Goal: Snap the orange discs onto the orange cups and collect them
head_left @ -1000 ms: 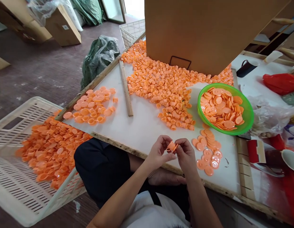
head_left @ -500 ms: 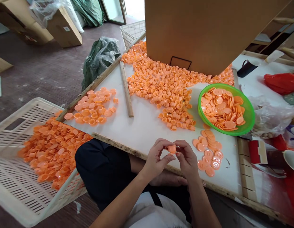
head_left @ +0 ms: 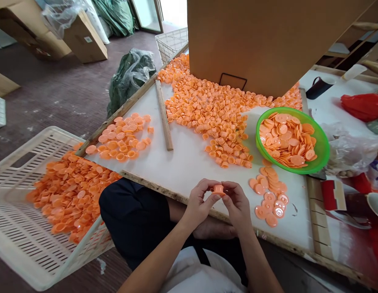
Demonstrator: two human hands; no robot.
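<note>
Close to the table's near edge, my left hand and my right hand both pinch a small orange toy cup with a saucer between fingertips and thumbs. The cup stands upright on its saucer, held just above the white table. To the right of my right hand lie loose orange saucers, some overlapping. Beyond my hands spreads a large heap of small orange cups. A green bowl full of orange saucers stands at the right.
Cups on saucers lie left of a wooden strip. Below them a white plastic crate holds many more orange pieces. A big cardboard box stands over the heap. A dark mug and red bag are at right.
My right hand has come closer to my left, and the cup and saucer have shifted slightly left. The gap seen between cup and saucer has closed.
</note>
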